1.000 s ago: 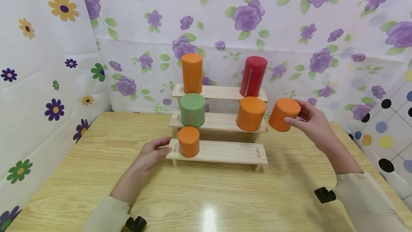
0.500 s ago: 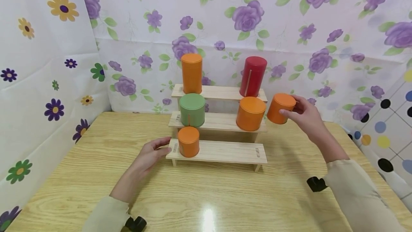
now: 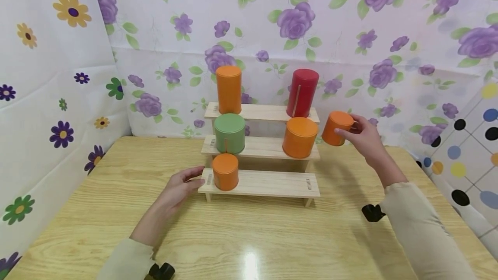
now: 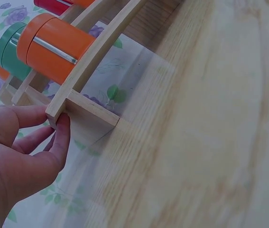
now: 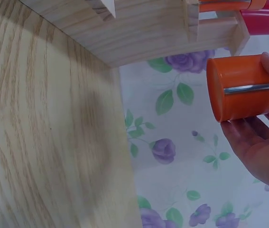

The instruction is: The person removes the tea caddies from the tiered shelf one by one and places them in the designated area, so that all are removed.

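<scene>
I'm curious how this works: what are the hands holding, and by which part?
The right hand holds an orange canister by its curved side; the left hand pinches the bottom shelf at its left end.

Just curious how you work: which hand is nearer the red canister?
The right hand: it holds an orange canister right of the red canister. The left hand is farther, gripping the lowest shelf at its left end.

Canister (image 5: pixel 243 103) I grip: smooth, low sheen; its strip (image 5: pixel 249 88) metallic, shiny. Rack (image 3: pixel 272 183): matt wood, visible grain. Table (image 3: pixel 218 237): wood-grained, glossy. My sleeves (image 3: pixel 418 224): matt cloth.
</scene>
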`<state>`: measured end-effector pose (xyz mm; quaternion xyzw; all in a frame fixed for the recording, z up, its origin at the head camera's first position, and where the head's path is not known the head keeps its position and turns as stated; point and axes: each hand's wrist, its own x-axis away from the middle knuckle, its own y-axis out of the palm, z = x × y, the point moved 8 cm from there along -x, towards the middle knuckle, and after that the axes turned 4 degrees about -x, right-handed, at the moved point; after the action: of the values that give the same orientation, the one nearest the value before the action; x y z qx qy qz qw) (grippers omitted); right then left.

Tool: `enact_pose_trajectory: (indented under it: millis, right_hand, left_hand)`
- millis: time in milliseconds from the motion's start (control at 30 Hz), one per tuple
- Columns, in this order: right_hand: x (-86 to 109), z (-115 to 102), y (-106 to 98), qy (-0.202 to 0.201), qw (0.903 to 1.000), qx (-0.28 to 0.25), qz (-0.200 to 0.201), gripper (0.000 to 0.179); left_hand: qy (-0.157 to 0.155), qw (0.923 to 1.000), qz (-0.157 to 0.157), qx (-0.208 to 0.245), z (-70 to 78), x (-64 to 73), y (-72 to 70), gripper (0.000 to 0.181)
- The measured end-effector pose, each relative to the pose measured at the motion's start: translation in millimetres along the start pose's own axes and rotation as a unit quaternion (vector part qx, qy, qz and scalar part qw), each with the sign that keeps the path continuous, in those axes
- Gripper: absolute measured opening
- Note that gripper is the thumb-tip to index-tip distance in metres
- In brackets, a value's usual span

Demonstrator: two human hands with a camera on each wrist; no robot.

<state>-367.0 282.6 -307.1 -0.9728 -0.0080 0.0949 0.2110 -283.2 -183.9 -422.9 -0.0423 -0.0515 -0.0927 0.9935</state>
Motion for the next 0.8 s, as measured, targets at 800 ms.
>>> enact_pose_trajectory:
  millis: [800]
  right_hand:
    - [-18.8,50.5,0.3,0.041,0.9989,-0.021,0.002,0.088]
  left_hand:
    - [0.003,0.9999,-0.006,0.013,-2.8,0.7,0.7,0.053]
